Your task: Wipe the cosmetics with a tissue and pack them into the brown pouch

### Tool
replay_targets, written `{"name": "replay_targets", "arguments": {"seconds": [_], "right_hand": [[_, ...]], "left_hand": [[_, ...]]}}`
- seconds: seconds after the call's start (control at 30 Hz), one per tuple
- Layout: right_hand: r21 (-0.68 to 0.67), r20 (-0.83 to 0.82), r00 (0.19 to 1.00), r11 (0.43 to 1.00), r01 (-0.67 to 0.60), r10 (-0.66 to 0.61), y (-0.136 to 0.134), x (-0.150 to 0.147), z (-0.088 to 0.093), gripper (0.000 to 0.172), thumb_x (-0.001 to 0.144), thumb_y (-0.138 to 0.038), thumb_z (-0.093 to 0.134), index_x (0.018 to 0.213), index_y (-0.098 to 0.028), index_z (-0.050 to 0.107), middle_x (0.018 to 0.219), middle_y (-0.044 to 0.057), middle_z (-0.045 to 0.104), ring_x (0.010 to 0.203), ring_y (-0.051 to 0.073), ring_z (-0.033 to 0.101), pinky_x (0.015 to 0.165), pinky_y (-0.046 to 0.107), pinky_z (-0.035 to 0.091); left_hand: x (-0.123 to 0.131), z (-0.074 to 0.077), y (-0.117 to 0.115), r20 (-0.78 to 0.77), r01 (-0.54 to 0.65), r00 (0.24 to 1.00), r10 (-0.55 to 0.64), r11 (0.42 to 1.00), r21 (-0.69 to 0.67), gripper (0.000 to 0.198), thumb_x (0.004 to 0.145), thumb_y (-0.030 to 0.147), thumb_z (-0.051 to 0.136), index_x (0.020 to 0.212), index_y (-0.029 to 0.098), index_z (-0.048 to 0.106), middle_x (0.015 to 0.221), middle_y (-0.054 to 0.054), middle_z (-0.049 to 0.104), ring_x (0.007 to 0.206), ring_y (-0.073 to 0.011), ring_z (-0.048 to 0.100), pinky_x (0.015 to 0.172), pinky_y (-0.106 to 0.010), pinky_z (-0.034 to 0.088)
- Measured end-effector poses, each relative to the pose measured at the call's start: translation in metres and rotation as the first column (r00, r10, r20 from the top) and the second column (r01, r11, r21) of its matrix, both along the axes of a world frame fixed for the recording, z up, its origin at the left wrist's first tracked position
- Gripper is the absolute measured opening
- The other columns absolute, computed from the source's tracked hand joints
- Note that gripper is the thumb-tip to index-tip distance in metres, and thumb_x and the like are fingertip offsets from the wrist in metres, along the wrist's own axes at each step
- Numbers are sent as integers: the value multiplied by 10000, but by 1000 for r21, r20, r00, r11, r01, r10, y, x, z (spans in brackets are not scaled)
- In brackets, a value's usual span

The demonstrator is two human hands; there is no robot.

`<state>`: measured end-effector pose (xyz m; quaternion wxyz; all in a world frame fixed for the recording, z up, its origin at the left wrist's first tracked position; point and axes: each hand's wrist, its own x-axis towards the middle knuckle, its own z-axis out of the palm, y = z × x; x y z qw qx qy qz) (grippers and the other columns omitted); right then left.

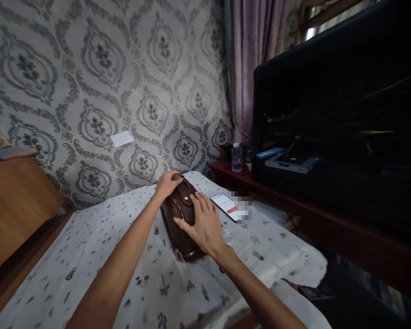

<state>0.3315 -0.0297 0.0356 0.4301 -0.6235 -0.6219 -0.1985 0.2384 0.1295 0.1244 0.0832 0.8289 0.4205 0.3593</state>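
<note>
A brown leather handbag (187, 211) with gold-coloured zips lies on the patterned white cloth (119, 224). At its far end my left hand (167, 184) grips the top edge, thumb on the near side and fingertips partly hidden. My right hand (205, 225) rests on the bag's right side, palm down, its thumb spread away from the fingers. Just beyond those fingers a phone (226, 205) with a lit screen lies on the cloth, its right part blurred out. The bag looks closed; whatever it contains is hidden.
To the right is a dark shelf unit (329, 196) with a blue-edged item on it. A clear bottle (236, 157) stands on a reddish ledge (222, 171). A wooden cabinet (18, 201) is at left. White paper (122, 138) is on the patterned wall.
</note>
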Motion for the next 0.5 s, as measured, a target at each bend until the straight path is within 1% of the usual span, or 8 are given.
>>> {"name": "replay_targets", "arguments": {"seconds": [0.1, 0.2, 0.37, 0.5], "right_hand": [[3, 4, 1000, 1000, -14, 14, -1, 5, 0, 688, 883, -649, 506, 1310, -109, 540, 1374, 189, 567, 1309, 329, 471, 1027, 478, 383], [0, -10, 1000, 1000, -24, 24, -1, 7, 0, 660, 880, -628, 533, 1300, -120, 554, 1356, 179, 580, 1286, 327, 488, 1025, 474, 390], [-5, -16, 999, 999, -47, 47, 0, 6, 1, 651, 888, -614, 538, 1307, -117, 542, 1308, 175, 611, 1248, 312, 510, 1016, 462, 398], [-23, -1, 999, 999, -39, 39, -1, 5, 2, 626, 915, -579, 520, 1333, -113, 520, 1312, 181, 606, 1254, 307, 500, 1021, 467, 388]], "left_hand": [[7, -2, 4, 28, 7, 1000, -6, 1000, -30, 161, 795, 302, 637, 773, 177, 735, 692, -9, 690, 685, -168, 593, 659, -260, 414], [10, -4, 11, 79, 3, 997, 2, 998, -59, 205, 804, 302, 612, 683, 169, 710, 623, 0, 661, 629, -155, 577, 623, -254, 395], [12, -9, 19, 185, 12, 983, 8, 994, -109, 237, 809, 283, 583, 631, 164, 686, 657, -26, 701, 649, -161, 622, 637, -254, 420], [11, -10, 14, 241, 74, 969, -42, 990, -124, 230, 797, 299, 590, 634, 164, 679, 655, -23, 704, 638, -157, 617, 644, -251, 437]]}}
